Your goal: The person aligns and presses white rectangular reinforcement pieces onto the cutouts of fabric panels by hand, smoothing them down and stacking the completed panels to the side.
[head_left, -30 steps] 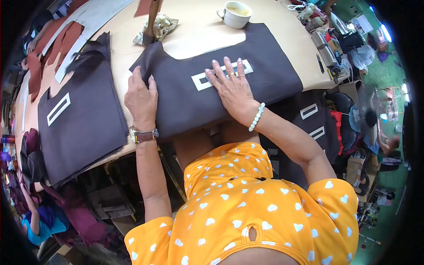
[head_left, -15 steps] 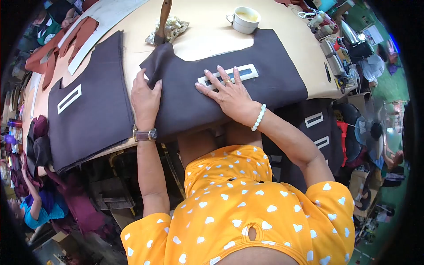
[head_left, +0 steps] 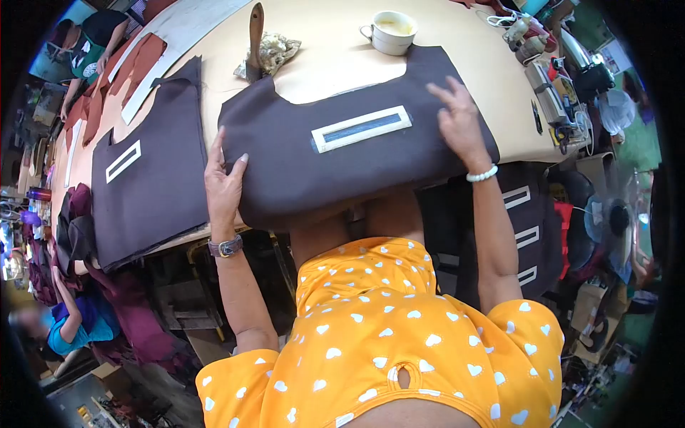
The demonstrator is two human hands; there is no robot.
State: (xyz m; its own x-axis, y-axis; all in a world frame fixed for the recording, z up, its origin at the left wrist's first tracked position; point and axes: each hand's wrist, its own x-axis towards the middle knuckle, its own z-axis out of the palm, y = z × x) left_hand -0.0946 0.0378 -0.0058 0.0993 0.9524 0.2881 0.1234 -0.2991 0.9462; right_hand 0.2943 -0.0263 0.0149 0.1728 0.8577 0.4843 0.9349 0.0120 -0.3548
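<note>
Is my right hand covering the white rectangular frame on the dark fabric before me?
No, your right hand is to the right of the white rectangular frame, which shows uncovered on the dark fabric.

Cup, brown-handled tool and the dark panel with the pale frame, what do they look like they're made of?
The cup looks like glazed ceramic: off-white, smooth, softly shiny. The brown-handled tool seems to have a varnished wooden handle, judging by its warm brown gloss. The dark panel could be matte fabric or synthetic leather; it bends smoothly at the near edge.
</note>
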